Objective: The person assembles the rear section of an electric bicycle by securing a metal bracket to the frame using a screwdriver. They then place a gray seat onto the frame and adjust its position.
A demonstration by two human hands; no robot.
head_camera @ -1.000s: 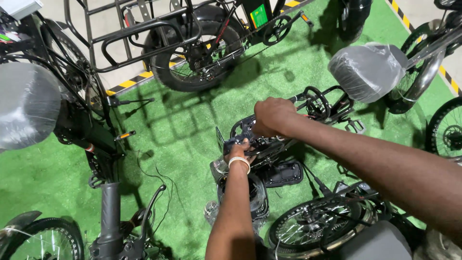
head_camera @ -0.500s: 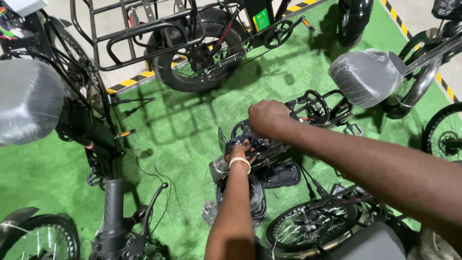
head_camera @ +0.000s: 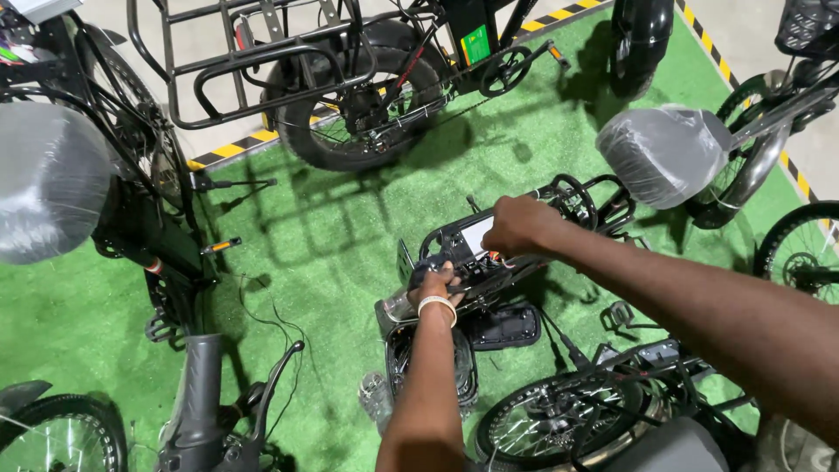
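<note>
Handlebar assembly of a lying bicycle, low over green turf at centre. Compared with a second ago: right hand shifted slightly along the bar, left hand unmoved — grip adjusted, nothing released. Right fingers curled shut over the bar beside a pale display; left fingers clamped round the dark grip end, white wristband showing. Wrapped saddle well apart to the right; cargo bicycle beyond — front wheel near.
</note>
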